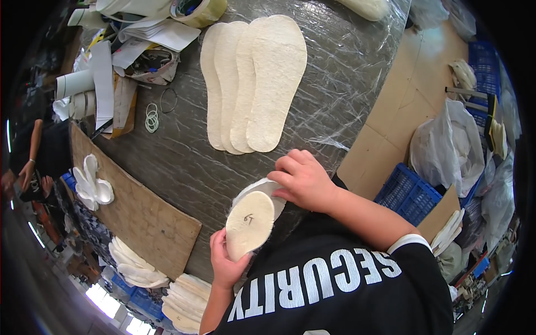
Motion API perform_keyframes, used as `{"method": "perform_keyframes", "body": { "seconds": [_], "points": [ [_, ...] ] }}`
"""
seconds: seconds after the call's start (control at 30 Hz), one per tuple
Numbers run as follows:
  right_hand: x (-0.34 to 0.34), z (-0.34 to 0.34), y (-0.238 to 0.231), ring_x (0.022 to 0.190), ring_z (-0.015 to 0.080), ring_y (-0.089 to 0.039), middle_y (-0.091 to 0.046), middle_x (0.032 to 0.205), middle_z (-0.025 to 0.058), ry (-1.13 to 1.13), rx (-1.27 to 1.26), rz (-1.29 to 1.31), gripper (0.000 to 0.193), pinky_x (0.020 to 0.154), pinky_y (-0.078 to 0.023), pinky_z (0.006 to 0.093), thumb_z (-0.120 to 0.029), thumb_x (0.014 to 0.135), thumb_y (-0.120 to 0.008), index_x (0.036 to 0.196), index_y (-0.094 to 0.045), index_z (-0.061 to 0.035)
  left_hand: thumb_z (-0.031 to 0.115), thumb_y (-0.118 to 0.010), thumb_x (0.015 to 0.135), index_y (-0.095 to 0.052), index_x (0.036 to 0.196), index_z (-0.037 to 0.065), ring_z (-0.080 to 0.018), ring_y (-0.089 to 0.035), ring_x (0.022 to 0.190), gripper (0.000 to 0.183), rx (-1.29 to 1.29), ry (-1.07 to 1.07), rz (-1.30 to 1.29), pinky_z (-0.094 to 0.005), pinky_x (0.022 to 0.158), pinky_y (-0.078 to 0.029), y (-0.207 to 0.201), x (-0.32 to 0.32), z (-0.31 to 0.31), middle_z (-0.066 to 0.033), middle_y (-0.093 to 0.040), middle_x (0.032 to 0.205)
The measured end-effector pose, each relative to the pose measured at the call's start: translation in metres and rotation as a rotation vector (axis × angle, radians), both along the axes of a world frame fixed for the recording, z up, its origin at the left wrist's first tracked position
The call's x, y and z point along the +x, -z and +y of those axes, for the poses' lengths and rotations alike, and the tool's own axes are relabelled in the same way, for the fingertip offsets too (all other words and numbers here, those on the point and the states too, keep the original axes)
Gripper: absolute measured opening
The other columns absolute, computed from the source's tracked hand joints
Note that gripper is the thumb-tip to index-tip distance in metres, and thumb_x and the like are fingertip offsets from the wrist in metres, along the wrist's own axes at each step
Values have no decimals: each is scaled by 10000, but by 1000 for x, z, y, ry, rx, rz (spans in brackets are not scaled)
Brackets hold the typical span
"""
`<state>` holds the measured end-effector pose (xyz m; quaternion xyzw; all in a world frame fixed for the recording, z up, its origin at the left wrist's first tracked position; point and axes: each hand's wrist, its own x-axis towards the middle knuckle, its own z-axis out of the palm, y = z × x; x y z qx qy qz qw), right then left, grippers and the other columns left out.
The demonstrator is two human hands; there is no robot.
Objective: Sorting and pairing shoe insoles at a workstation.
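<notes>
In my left hand (228, 261) is a cream, felt-like insole (248, 223) with a small handwritten mark, the thumb along its lower edge. Behind it a whiter insole piece (254, 185) shows; I cannot tell whether it is a separate insole or part of the same one. My right hand (304, 180) pinches this white piece at its upper right, thumb and fingers closed on the edge. Beyond my hands, several cream insoles (279, 84) lie in an overlapping row, on the dark, plastic-covered table (184, 162).
Papers (162, 34), a yellowish tub (198, 12) and rubber bands (151, 118) are at the far left. A brown board (151, 206) borders the left side, with insole stacks (137, 262) beyond. Blue crates (407, 192) and plastic bags (446, 145) stand right. Another person's hand (27, 172) shows far left.
</notes>
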<state>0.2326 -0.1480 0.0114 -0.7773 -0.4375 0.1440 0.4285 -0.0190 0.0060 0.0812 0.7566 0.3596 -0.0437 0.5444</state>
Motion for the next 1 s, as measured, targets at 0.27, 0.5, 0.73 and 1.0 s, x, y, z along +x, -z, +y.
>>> {"method": "perform_keyframes", "body": {
  "seconds": [0.27, 0.5, 0.73, 1.0],
  "points": [
    [3, 18, 6, 855, 178, -533, -561, 803, -7, -209, -203, -155, 114, 744, -408, 318, -205, 719, -696, 735, -618, -123, 336, -753, 669, -365, 1333, -29, -280, -494, 1210, 851, -609, -337, -46, -333, 782, -544, -5, 17, 6, -149, -478, 1262],
    [8, 25, -1, 863, 263, -580, -588, 828, 59, 15, -347, 197, 112, 757, -468, 390, -173, 781, -660, 786, -626, -66, 375, -737, 671, -363, 1339, -31, -286, -510, 1193, 867, -658, -397, -22, -337, 758, -560, 1, 12, 1, -171, -508, 1221],
    [6, 19, 2, 832, 247, -574, -570, 823, 56, -182, -109, 19, 112, 722, -465, 376, -153, 754, -670, 780, -595, -73, 389, -733, 675, -378, 1317, -55, -279, -554, 1122, 858, -686, -457, -97, -324, 720, -577, 4, 10, 4, -171, -552, 1125],
    [5, 19, 9, 820, 227, -535, -534, 839, 35, -106, -286, -241, 84, 723, -436, 344, -145, 762, -643, 761, -585, -84, 390, -724, 701, -429, 1256, -64, -255, -575, 1048, 776, -824, -557, -174, -314, 691, -574, 10, -2, 6, -150, -552, 1093]
  ]
}}
